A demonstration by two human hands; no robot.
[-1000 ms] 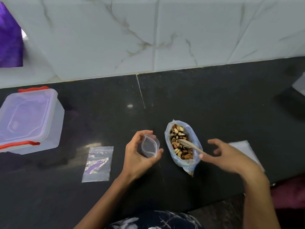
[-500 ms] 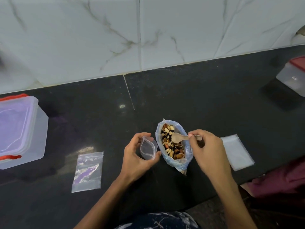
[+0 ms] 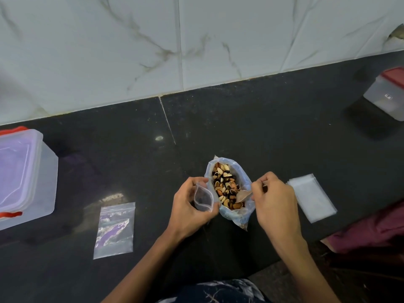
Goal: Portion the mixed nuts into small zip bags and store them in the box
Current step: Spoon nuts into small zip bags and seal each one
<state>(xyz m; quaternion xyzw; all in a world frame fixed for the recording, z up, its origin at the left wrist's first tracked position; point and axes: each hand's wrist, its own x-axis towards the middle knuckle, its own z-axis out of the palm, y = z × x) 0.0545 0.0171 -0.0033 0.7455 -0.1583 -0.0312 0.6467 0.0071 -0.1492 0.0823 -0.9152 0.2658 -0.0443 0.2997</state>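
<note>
A blue plastic bag of mixed nuts (image 3: 229, 214) stands open on the black counter (image 3: 131, 167). My left hand (image 3: 188, 212) holds a small clear zip bag (image 3: 203, 197) with its mouth spread open, just left of the nut bag. My right hand (image 3: 274, 204) grips a wooden spoon (image 3: 243, 195) whose bowl dips into the nuts at the bag's near right side. A clear lidded storage box with red clips (image 3: 24, 176) sits at the far left. A flat empty zip bag (image 3: 114, 230) lies left of my left hand.
A stack of empty zip bags (image 3: 311, 197) lies to the right of my right hand. A second clear container with a red lid (image 3: 388, 97) stands at the back right. A marble-tiled wall (image 3: 196, 40) bounds the counter behind. Maroon cloth (image 3: 371, 232) lies beyond the counter's near right edge.
My right hand took hold of the spoon in the nut bag, and now pushes its bowl down into the nuts at the near side. The left hand keeps holding the small bag open.
</note>
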